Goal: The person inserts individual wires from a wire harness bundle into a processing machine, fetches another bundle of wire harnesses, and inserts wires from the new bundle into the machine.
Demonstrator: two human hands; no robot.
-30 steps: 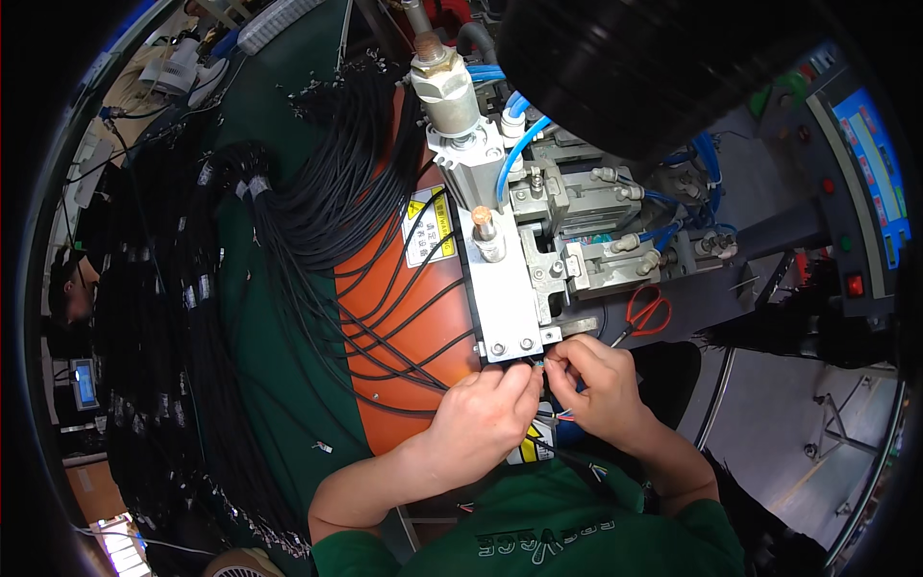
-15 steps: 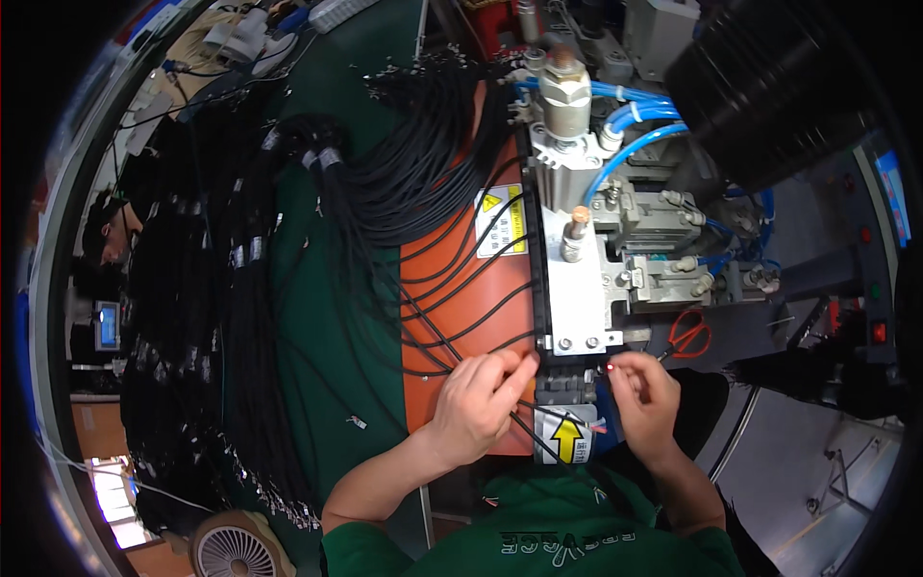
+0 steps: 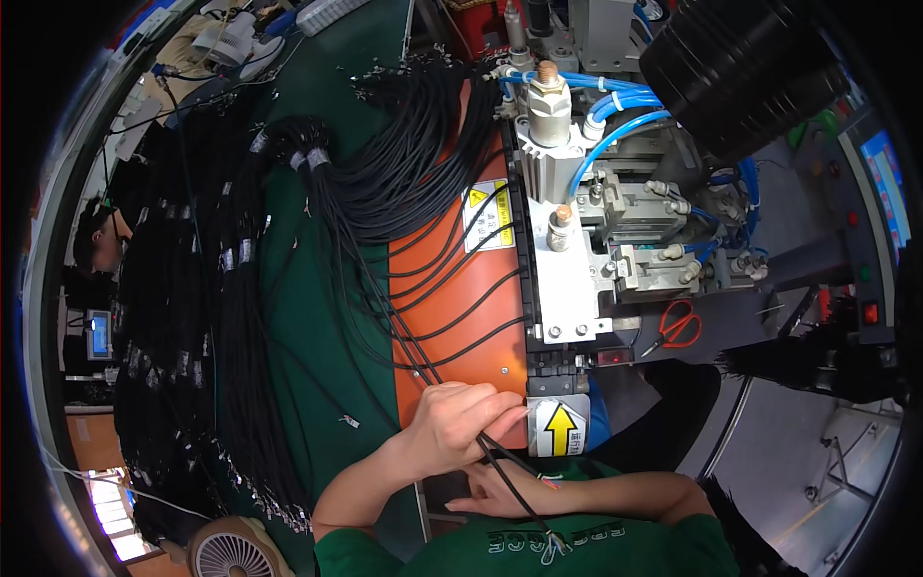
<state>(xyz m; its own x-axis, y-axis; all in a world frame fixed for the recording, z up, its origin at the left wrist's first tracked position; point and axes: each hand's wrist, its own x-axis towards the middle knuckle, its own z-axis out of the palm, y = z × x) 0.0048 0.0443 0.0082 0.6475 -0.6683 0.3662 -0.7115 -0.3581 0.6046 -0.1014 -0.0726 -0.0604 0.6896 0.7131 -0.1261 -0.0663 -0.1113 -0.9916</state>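
My left hand (image 3: 450, 425) is closed on a thin black cable (image 3: 508, 481) at the near edge of the orange plate (image 3: 461, 317). From the fist the cable runs down across my green shirt. My right hand (image 3: 492, 500) lies lower, close to my chest, with its fingers pointing left. The cable crosses over its wrist, and I cannot tell whether it grips anything. Both hands are just below the machine's white block with a yellow arrow label (image 3: 560, 428). Several more black cables (image 3: 404, 192) fan across the orange plate.
A pneumatic press (image 3: 577, 240) with blue air hoses stands right of the plate. Red-handled scissors (image 3: 678, 325) lie beside it. Thick bundles of black cables (image 3: 192, 317) cover the green table on the left. A small fan (image 3: 231, 553) sits at the lower left. Another person (image 3: 96, 240) is at the far left.
Both hands have drawn back from the machine's slot toward my body. The left keeps hold of the cable and the right has dropped to my chest. The view has shifted downward.
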